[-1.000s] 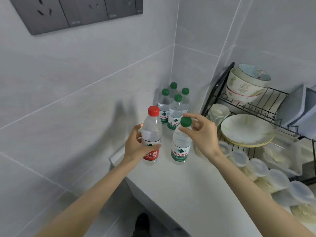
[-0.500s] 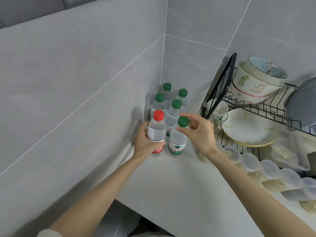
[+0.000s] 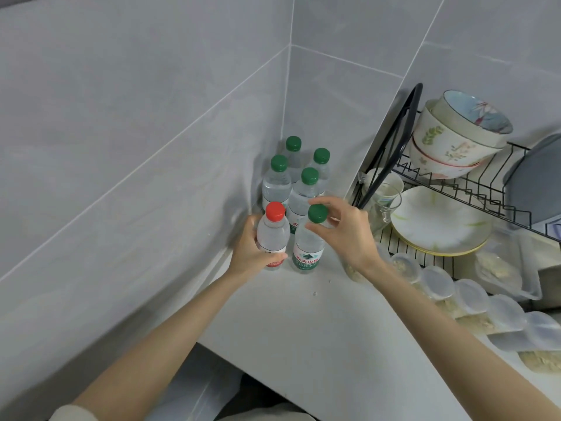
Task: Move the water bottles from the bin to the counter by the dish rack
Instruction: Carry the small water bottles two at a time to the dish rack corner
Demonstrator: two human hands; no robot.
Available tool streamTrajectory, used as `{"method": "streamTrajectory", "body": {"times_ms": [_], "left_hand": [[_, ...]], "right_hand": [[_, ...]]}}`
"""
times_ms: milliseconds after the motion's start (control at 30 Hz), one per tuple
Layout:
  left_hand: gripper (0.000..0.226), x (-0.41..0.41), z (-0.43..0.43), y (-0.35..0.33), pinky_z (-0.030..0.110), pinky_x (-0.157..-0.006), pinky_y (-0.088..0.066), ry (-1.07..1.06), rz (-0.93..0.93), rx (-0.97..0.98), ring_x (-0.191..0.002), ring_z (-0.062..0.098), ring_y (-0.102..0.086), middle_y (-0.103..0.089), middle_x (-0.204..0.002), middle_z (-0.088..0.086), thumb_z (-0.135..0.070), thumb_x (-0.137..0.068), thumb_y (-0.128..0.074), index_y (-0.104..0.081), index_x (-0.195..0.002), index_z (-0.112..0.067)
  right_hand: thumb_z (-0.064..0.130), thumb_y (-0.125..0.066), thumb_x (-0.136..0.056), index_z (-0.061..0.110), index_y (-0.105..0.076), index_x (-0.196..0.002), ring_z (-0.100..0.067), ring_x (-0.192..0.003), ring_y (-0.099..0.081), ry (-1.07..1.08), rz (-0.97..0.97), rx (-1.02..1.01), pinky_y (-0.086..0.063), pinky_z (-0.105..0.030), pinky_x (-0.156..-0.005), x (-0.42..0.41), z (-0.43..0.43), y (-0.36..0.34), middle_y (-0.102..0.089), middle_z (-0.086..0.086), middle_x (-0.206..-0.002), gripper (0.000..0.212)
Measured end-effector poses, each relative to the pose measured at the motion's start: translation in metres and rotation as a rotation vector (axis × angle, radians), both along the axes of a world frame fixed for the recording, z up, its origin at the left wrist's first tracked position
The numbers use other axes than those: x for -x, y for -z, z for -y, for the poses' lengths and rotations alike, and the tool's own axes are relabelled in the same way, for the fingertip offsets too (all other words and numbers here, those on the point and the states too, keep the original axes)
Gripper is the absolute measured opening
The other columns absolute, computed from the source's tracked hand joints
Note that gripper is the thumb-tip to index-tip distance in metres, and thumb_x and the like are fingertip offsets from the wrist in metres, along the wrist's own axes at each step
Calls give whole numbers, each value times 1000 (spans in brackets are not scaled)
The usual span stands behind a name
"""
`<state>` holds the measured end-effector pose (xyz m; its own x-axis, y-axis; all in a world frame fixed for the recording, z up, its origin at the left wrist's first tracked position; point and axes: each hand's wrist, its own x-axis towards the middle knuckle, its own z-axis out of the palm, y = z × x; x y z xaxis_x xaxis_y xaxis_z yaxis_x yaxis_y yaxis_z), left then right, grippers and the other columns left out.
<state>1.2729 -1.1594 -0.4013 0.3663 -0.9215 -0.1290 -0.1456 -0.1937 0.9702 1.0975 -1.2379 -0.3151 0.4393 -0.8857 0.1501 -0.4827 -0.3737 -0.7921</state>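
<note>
On the white counter, in the tiled corner left of the black dish rack, stand several green-capped water bottles. In front of them stand a red-capped bottle and a green-capped bottle, side by side and upright. My left hand grips the red-capped bottle round its body. My right hand pinches the neck of the front green-capped bottle just under its cap. The bin is out of view.
The dish rack holds stacked patterned bowls, a white plate and a glass cup. A row of lidded clear plastic containers lines the counter's right side. The counter's front edge drops off at bottom left.
Both hands carried their bottles further back toward the corner and set them close in front of the standing group. The camera tilted down, so the wall sockets left the view.
</note>
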Motion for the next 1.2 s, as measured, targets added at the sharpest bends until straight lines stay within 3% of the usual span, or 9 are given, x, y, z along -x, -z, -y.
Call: {"method": "streamTrajectory", "body": {"times_ms": [233,367,433,500,567,767,933,1067,1200], "left_hand": [[74,0,-10,-31,12,-76,-49,-34,-75,67,-91,-13,-61,-61,-109,-20,8,-63,-83,-48,-110,-37],[73,-9,-9,-70,21,-89,-51,16,59,183,-110,-6,-58,-60,-123,-18,-6,-65,-86,-53,-122,-35],[69,-11,-7,-90,25,-89,-53,65,198,196,-110,-2,-58,-59,-125,-17,-15,-69,-85,-53,-124,-40],[66,-13,-4,-102,36,-87,-55,118,357,181,-108,13,-60,-62,-125,-9,-22,-70,-83,-54,-128,-37],[64,-14,-2,-106,41,-88,-54,181,465,159,-110,15,-60,-63,-125,-7,-24,-72,-82,-54,-130,-33],[54,-15,-1,-113,21,-88,-47,212,547,113,-101,5,-61,-66,-119,-9,-20,-74,-80,-62,-125,-23],[41,-17,1,-113,21,-78,-48,198,606,90,-84,12,-66,-73,-102,-4,-18,-70,-83,-70,-110,-21],[44,-18,2,-109,20,-79,-49,215,602,68,-85,11,-68,-74,-102,-3,-18,-70,-83,-69,-112,-22],[42,-18,4,-109,2,-69,-39,204,608,68,-76,5,-62,-74,-98,-5,-18,-71,-82,-71,-112,-22]], "right_hand": [[17,-82,-73,23,-65,-117,-22,-88,-67,-214,-352,150,-55,-39,-87,14,16,-15,-72,2,-102,48],[15,-78,-76,18,-68,-116,-26,-89,-67,-300,-538,222,-53,-36,-84,7,23,-38,-72,-5,-102,41],[15,-77,-77,17,-68,-115,-27,-90,-66,-334,-590,237,-53,-37,-83,4,24,-45,-72,-6,-100,39],[15,-76,-77,16,-69,-112,-28,-89,-65,-350,-638,243,-53,-39,-83,3,26,-49,-72,-6,-96,36],[16,-75,-77,16,-70,-110,-28,-92,-64,-330,-669,245,-52,-40,-84,5,29,-50,-73,-6,-97,33],[15,-71,-80,14,-69,-106,-29,-95,-62,-228,-711,269,-48,-37,-87,9,41,-65,-72,-5,-96,26],[11,-66,-83,10,-67,-106,-33,-95,-62,-167,-806,275,-52,-42,-86,1,58,-73,-69,-11,-99,23],[9,-64,-82,7,-66,-102,-37,-95,-62,-101,-831,274,-54,-44,-84,-6,76,-72,-66,-16,-100,20],[6,-64,-84,4,-64,-106,-38,-98,-62,-82,-865,278,-53,-44,-85,-13,89,-72,-64,-18,-106,22]]}}
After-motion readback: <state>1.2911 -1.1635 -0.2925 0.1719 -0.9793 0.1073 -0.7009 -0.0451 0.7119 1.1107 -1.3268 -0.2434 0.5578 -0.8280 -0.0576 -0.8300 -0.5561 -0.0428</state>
